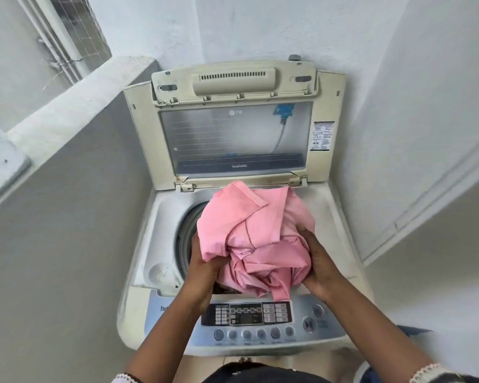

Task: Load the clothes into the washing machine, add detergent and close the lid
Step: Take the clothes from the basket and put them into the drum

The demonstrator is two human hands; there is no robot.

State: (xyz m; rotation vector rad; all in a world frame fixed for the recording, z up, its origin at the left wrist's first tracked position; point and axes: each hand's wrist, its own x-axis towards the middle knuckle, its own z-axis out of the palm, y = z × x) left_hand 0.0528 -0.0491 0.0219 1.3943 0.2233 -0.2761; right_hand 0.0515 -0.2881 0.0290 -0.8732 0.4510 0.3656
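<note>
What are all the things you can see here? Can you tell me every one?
washing machine: one, cream and white, top-loading, in the corner between the walls.
lid: one, cream frame with clear window, standing open at the back.
control panel: one, pale blue with a dark display and round buttons, front edge of the machine.
drum opening: one, grey ring, mostly hidden under the cloth.
pink garment: one bundle, pink, held over the drum opening.
walls: white and grey, on both sides and behind.
left hand: one, grips the bundle's left side.
right hand: one, grips the bundle's right side.
</note>
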